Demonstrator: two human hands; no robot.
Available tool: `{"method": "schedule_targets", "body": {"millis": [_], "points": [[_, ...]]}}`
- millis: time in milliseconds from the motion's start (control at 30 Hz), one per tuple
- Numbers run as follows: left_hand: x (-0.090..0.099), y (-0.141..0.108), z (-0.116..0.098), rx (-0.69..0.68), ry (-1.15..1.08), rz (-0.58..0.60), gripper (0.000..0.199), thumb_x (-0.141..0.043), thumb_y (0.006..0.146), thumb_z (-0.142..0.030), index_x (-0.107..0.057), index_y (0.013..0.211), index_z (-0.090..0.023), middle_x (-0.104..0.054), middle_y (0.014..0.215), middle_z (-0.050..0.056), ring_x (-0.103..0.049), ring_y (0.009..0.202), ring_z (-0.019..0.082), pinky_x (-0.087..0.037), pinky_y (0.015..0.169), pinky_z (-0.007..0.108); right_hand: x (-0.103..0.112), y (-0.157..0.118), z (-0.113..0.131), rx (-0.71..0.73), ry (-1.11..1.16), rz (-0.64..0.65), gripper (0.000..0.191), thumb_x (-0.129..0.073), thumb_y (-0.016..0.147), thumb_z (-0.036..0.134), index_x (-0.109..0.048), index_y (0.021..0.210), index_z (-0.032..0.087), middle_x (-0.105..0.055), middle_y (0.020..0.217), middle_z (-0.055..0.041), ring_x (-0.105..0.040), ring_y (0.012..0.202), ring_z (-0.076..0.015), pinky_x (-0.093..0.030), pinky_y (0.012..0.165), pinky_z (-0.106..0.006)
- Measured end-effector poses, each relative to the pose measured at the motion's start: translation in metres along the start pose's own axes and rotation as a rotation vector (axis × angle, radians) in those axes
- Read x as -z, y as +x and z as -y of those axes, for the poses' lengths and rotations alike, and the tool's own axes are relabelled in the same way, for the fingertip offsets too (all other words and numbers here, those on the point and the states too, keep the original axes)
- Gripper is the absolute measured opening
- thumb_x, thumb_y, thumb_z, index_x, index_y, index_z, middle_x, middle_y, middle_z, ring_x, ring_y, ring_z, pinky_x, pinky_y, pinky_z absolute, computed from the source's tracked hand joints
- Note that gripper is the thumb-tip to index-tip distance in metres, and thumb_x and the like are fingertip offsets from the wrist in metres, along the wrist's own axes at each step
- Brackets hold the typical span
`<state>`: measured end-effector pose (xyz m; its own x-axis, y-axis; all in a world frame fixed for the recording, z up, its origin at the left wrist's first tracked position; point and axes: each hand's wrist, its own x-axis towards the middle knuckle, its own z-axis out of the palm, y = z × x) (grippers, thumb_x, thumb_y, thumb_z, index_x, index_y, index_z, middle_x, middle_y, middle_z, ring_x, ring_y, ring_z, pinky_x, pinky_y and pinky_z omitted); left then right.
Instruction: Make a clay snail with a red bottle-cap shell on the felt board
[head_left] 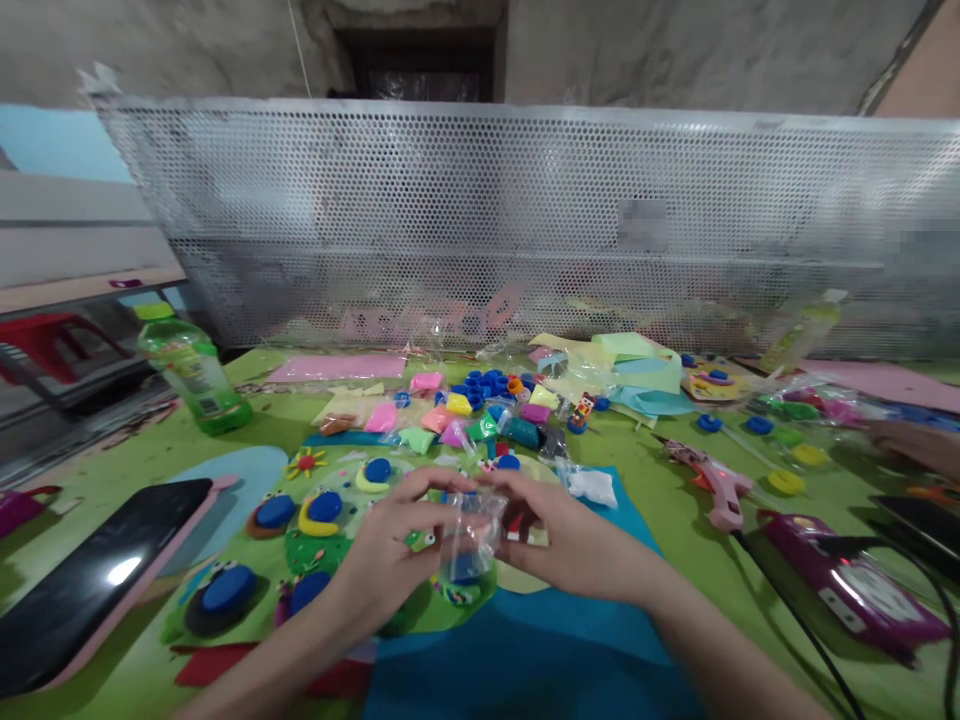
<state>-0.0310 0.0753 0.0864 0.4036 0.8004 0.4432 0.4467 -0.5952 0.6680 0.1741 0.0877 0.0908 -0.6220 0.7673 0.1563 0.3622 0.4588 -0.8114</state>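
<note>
My left hand (409,530) and my right hand (544,525) meet at the middle of the view, above the craft pieces. Between their fingertips is a small clear plastic bag (474,530), pinched from both sides. What the bag holds, if anything, is too blurred to tell. Beneath and to the left lie clay figures with blue caps, among them a yellow one (321,513) and a dark one (225,592). A blue sheet (517,660) spreads under my right forearm. Just beyond my right hand rests a packet of white clay (592,487).
Coloured clay packets (382,418) and blue caps (487,385) lie farther back. At left are a phone (97,580) and a green bottle (195,370). A pink glue gun (716,490) and a corded purple box (847,585) lie right. Another person's hand (915,445) shows at the right edge.
</note>
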Motion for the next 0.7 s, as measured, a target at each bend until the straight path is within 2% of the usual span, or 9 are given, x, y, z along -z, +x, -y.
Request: {"method": "schedule_targets", "body": {"millis": [33, 100, 200, 300, 400, 467, 567, 633, 700], "points": [[0.0, 0.0, 0.0, 0.0, 0.007, -0.014, 0.013, -0.06, 0.078, -0.026, -0.07, 0.085, -0.032, -0.059, 0.099, 0.003, -0.058, 0.09, 0.019, -0.049, 0.076, 0.033, 0.002, -0.001, -0.001, 0.003, 0.039, 0.0, 0.049, -0.056, 0.078, 0.026, -0.04, 0.124, 0.023, -0.058, 0.1, -0.0052, -0.055, 0.078, -0.0129, -0.048, 0.066, -0.026], [-0.001, -0.001, 0.002, -0.019, 0.019, -0.026, 0.012, -0.06, 0.078, -0.025, -0.07, 0.082, -0.029, -0.057, 0.099, 0.004, -0.057, 0.091, 0.019, -0.05, 0.073, 0.031, 0.005, -0.002, 0.0, 0.024, 0.127, 0.036, 0.046, -0.055, 0.08, 0.032, -0.041, 0.124, 0.024, -0.055, 0.105, -0.0049, -0.054, 0.081, -0.012, -0.048, 0.069, -0.026], [-0.004, -0.003, 0.003, -0.104, 0.075, -0.037, 0.014, -0.056, 0.08, -0.019, -0.069, 0.075, -0.024, -0.053, 0.1, 0.005, -0.056, 0.085, 0.017, -0.05, 0.067, 0.026, 0.003, 0.0, 0.003, 0.017, 0.16, 0.07, 0.025, -0.053, 0.082, 0.037, -0.056, 0.099, 0.02, -0.057, 0.09, -0.0018, -0.052, 0.075, -0.0104, -0.045, 0.065, -0.023], [-0.008, -0.004, 0.003, -0.232, 0.163, -0.073, 0.016, -0.053, 0.08, -0.012, -0.063, 0.07, -0.021, -0.05, 0.097, 0.004, -0.052, 0.087, 0.017, -0.048, 0.068, 0.025, -0.003, 0.003, 0.004, -0.024, 0.158, 0.054, 0.016, -0.056, 0.08, 0.034, -0.059, 0.083, 0.018, -0.057, 0.078, 0.0007, -0.049, 0.07, -0.0093, -0.04, 0.061, -0.021], [-0.009, -0.005, 0.004, -0.312, 0.179, -0.073, 0.016, -0.052, 0.08, -0.011, -0.062, 0.074, -0.021, -0.049, 0.098, 0.005, -0.047, 0.094, 0.018, -0.047, 0.068, 0.025, -0.007, 0.005, 0.001, -0.071, 0.281, 0.12, 0.022, -0.057, 0.079, 0.037, -0.056, 0.073, 0.016, -0.051, 0.064, 0.0031, -0.043, 0.059, -0.0078, -0.032, 0.052, -0.02], [-0.008, -0.007, 0.005, -0.327, 0.206, -0.057, 0.016, -0.052, 0.081, -0.012, -0.063, 0.079, -0.023, -0.047, 0.111, 0.005, -0.046, 0.094, 0.019, -0.046, 0.069, 0.027, -0.007, 0.005, -0.002, -0.131, 0.399, 0.154, 0.028, -0.058, 0.076, 0.042, -0.053, 0.069, 0.016, -0.046, 0.06, 0.0037, -0.038, 0.055, -0.0072, -0.029, 0.049, -0.02], [-0.008, -0.009, 0.006, -0.345, 0.274, -0.059, 0.015, -0.058, 0.08, -0.02, -0.065, 0.092, -0.026, -0.035, 0.132, 0.006, -0.045, 0.095, 0.021, -0.045, 0.069, 0.031, -0.008, 0.005, -0.003, -0.2, 0.488, 0.105, 0.033, -0.063, 0.071, 0.046, -0.054, 0.068, 0.014, -0.045, 0.06, 0.0033, -0.036, 0.055, -0.0071, -0.027, 0.051, -0.021], [-0.007, -0.008, 0.006, -0.372, 0.289, -0.097, 0.022, -0.062, 0.077, -0.026, -0.063, 0.099, -0.026, -0.034, 0.133, 0.007, -0.046, 0.096, 0.023, -0.045, 0.066, 0.031, -0.009, 0.006, -0.003, -0.22, 0.533, 0.052, 0.034, -0.066, 0.067, 0.046, -0.056, 0.069, 0.014, -0.047, 0.061, 0.0026, -0.038, 0.056, -0.0076, -0.028, 0.053, -0.022], [-0.007, -0.007, 0.004, -0.402, 0.284, -0.148, 0.022, -0.064, 0.076, -0.028, -0.063, 0.097, -0.024, -0.039, 0.13, 0.008, -0.047, 0.095, 0.023, -0.045, 0.063, 0.03, -0.013, 0.008, -0.001, -0.24, 0.599, 0.011, 0.033, -0.069, 0.065, 0.045, -0.057, 0.069, 0.014, -0.05, 0.061, 0.002, -0.04, 0.057, -0.0078, -0.029, 0.053, -0.022]]}}
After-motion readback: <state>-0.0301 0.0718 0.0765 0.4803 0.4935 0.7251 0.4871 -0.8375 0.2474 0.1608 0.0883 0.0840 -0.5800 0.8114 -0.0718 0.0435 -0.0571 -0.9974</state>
